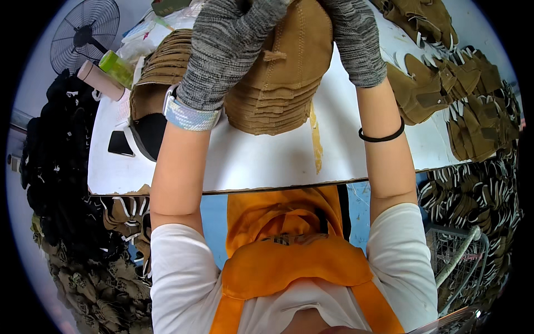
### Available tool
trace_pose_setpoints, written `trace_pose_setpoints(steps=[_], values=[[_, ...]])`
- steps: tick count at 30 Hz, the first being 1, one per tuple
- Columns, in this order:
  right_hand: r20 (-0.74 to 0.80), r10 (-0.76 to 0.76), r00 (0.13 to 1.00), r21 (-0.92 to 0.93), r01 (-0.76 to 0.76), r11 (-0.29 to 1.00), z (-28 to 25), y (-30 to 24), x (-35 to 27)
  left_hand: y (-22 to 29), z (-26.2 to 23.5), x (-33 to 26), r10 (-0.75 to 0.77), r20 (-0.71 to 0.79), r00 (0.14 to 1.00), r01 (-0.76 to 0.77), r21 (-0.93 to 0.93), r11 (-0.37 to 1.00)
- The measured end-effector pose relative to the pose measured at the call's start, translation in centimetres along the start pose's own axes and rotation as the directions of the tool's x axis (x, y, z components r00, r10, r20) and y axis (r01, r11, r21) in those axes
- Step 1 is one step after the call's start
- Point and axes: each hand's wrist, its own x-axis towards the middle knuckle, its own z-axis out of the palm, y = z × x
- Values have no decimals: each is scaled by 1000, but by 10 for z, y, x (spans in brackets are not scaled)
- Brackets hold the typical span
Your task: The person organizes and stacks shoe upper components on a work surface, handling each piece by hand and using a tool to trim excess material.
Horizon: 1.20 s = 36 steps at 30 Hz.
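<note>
Flanking a stack of brown stitched panels (278, 97) at the white tabletop's (256, 167) far middle, the gloved left hand (225, 55) and right hand (356, 44) probably steady its sides; fingertips leave view, so their grip cannot be told. Another stack (164, 61) sits left, seemingly kept separate.

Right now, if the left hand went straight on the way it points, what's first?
Likely the brown stack: the left hand angles up and right, its fingers already overlapping the stack in view. Depth is unclear, so contact can't be confirmed.
</note>
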Motion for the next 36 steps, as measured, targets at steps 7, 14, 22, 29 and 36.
trace_pose_setpoints(steps=[7, 14, 22, 29, 36], values=[[24, 208, 978, 70, -209, 975, -6, -17, -4, 16, -4, -16, 2, 44, 999, -5, 74, 997], [-157, 422, 893, 158, -399, 903, -48, -7, -85, 36, -24, -51, 376, -13, 926, -325, 475, 818], [-172, 726, 666, 110, -719, 686, -61, -19, -185, 34, -30, -104, 396, -425, 814, -315, 251, 915], [-24, 863, 505, 169, -849, 501, -67, 12, -209, 41, -20, -111, 469, -382, 796, -410, 231, 883], [134, 907, 398, 608, -756, 242, -40, 38, -195, 37, -35, -125, 445, -530, 721, -365, 256, 895]])
